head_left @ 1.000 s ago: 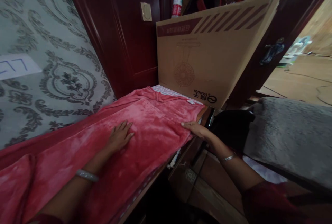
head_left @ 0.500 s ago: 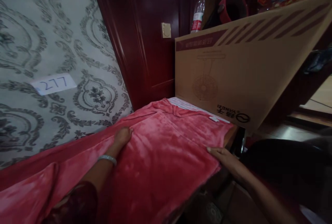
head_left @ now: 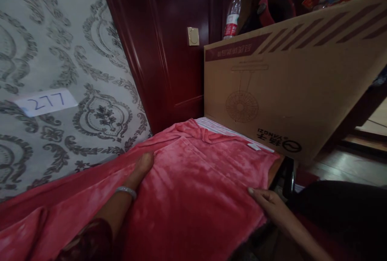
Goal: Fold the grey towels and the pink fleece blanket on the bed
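A red blanket (head_left: 193, 188) lies spread across the lower middle of the frame, running off the lower left corner. The left hand (head_left: 142, 166) rests on it left of centre, fingers together and pressed into the fold by the wall; a bangle (head_left: 126, 191) circles that wrist. The right hand (head_left: 267, 200) sits at the blanket's right edge, lower right, fingers together, touching the cloth. Behind, a cardboard box (head_left: 290, 87) fills the upper right. A bottle (head_left: 232, 14) stands above it. A label (head_left: 45, 102) reading 277 sits on the wallpaper (head_left: 60, 51), left.
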The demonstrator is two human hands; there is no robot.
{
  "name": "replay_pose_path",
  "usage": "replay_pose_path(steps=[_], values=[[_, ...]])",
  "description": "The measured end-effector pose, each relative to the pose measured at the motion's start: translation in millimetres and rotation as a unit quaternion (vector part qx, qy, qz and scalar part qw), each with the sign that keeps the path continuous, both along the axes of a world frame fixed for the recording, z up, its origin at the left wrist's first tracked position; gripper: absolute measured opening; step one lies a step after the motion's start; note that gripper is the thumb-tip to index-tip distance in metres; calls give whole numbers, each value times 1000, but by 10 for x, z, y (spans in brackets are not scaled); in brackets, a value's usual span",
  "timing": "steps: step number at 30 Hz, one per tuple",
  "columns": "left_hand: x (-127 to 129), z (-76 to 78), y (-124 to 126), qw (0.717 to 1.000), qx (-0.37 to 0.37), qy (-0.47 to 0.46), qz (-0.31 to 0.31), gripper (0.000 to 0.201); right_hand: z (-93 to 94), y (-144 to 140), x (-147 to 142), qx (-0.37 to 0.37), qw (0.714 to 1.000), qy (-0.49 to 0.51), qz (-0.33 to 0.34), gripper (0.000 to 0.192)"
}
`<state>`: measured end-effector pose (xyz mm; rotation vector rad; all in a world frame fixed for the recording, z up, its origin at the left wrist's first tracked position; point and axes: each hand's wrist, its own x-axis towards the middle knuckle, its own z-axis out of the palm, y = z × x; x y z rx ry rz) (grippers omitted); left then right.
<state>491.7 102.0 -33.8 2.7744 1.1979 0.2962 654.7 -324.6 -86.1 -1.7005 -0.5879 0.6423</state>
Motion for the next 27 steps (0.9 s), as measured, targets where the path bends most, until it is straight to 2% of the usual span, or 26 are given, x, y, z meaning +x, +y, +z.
replay_pose_path(steps=[3, 5, 11, 14, 18, 22, 25, 27], values=[[111, 27, 39, 1000, -16, -8, -20, 52, 0, -16, 13, 2, 999, 42, 20, 74], [268, 52, 24, 999, -24, -7, -32, 56, -11, -22, 23, 7, 999, 37, 20, 73], [923, 28, -183, 997, -32, -7, -69, 52, -60, -10, 46, -15, 999, -15, 29, 76], [1146, -30, -277, 996, -33, -25, -75, 43, -40, -6, 38, -24, 999, -28, 30, 76], [1275, -20, -281, 993, -35, -72, -91, 25, 101, -14, -9, -20, 999, -47, 18, 74], [1349, 133, -153, 987, -22, -132, -87, 32, 244, -28, -44, 15, 990, -136, -39, 68], [1405, 154, -75, 984, -19, -156, -81, 33, 171, -7, -21, 12, 977, -198, -75, 64], [1428, 60, -66, 985, -28, -150, -76, 30, 44, 17, 9, -10, 976, -203, -76, 64]])
